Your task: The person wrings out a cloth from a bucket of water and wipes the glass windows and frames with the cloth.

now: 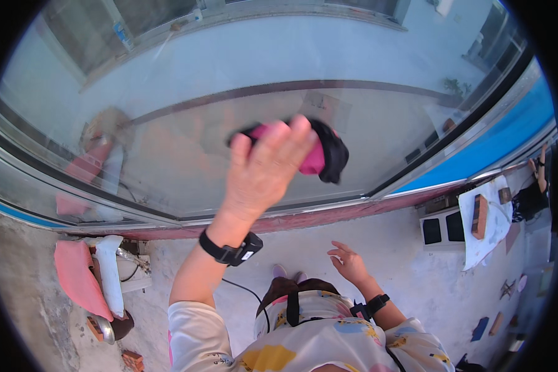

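My left hand (267,162), blurred, lies flat over a pink and black cloth (312,158), pressing it to the glass window pane (176,181). The cloth sticks out on both sides of the hand. Whether the fingers grip it or only press it cannot be told. Lower and to the right, my right hand (348,262) hangs in the air with its fingers apart and holds nothing. Each wrist wears a black strap with a small device. A black cable runs beside my left forearm.
A metal window frame (279,210) edges the glass above a red sill. On the left stands an object under red and white covers (81,274); a metal bowl (106,329) and bricks (132,360) lie near it. At right, a brick (479,216) weighs down a white sheet (469,251). Another person (532,200) is beyond.
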`<action>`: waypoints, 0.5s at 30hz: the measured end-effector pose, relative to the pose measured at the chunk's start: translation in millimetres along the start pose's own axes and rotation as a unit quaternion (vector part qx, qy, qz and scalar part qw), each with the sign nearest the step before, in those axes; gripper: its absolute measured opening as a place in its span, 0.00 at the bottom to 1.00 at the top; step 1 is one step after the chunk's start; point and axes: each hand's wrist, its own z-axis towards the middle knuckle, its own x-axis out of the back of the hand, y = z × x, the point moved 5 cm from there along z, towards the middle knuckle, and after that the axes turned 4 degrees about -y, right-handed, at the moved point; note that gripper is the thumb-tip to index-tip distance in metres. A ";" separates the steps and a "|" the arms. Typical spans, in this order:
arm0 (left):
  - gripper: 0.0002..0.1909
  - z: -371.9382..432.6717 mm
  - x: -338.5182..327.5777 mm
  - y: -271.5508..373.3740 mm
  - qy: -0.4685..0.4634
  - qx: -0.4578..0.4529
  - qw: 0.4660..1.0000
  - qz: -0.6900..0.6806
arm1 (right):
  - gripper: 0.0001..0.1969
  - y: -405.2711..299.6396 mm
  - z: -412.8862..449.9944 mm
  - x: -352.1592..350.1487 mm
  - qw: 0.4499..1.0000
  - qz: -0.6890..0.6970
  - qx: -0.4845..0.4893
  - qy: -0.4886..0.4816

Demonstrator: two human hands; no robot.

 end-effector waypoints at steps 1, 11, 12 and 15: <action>0.30 -28.9 -18.7 36.2 -0.041 -0.076 0.996 0.017 | 0.08 6.0 -6.0 -6.0 1.000 -0.009 -0.004 -0.012; 0.32 24.6 13.8 20.4 -0.052 -0.131 0.988 -0.062 | 0.07 63.9 -55.0 -1.7 0.999 -0.029 -0.041 -0.003; 0.30 57.4 43.2 -24.8 -0.002 -0.071 0.997 -0.016 | 0.07 54.1 -48.0 5.7 0.999 -0.009 -0.036 -0.001; 0.28 125.8 107.0 -142.7 0.160 0.144 0.971 0.102 | 0.07 53.9 -34.3 30.9 0.997 -0.027 0.010 0.068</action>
